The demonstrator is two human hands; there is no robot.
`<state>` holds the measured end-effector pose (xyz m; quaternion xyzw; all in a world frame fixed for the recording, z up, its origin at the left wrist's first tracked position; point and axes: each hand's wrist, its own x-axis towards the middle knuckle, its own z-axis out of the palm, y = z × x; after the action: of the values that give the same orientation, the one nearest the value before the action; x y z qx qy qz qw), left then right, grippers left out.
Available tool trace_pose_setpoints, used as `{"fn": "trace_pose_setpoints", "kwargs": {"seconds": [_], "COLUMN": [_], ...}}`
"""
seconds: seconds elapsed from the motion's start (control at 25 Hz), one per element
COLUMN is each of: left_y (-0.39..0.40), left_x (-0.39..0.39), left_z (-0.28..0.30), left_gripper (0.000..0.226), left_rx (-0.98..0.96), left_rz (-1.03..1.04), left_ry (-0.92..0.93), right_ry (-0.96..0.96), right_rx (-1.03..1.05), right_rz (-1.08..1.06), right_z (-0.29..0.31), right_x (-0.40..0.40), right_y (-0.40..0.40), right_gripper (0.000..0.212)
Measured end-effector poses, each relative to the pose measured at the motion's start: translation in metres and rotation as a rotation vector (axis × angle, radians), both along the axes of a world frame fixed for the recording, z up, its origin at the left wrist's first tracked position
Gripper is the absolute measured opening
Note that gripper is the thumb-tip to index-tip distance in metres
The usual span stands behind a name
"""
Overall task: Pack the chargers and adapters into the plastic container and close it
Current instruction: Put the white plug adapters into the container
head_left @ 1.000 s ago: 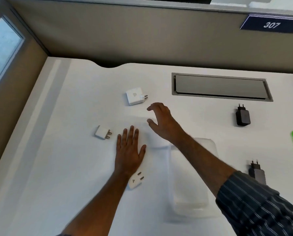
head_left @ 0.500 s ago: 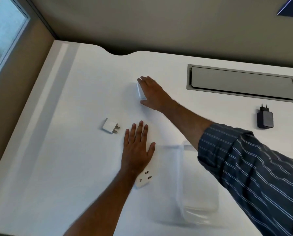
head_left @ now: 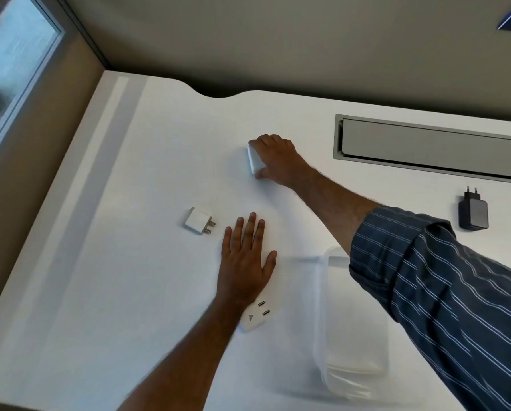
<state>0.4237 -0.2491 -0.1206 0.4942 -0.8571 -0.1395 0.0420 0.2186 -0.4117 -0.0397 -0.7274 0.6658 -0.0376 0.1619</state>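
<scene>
White all over, the bench (head_left: 129, 262) carries a clear plastic container (head_left: 352, 351) near its front edge, while the right hand (head_left: 278, 158) has its grip closed around a white charger (head_left: 254, 161) farther back and the left hand (head_left: 245, 262) lies flat, grip spread wide.
</scene>
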Motion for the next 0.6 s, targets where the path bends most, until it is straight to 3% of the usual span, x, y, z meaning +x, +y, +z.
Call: {"fn": "trace_pose_setpoints", "kwargs": {"seconds": [0.4, 0.6], "left_y": [0.000, -0.006], "left_x": [0.002, 0.001], "left_z": [0.008, 0.027], "left_gripper": [0.072, 0.074], "left_rx": [0.036, 0.156], "left_rz": [-0.006, -0.020], "left_ry": [-0.039, 0.003], "right_ry": [-0.144, -0.159], "right_rx": [-0.029, -0.065], "right_rz": [-0.106, -0.186], "right_z": [0.041, 0.079], "right_x": [-0.014, -0.026], "right_y": [0.084, 0.154], "right_gripper": [0.076, 0.074]}}
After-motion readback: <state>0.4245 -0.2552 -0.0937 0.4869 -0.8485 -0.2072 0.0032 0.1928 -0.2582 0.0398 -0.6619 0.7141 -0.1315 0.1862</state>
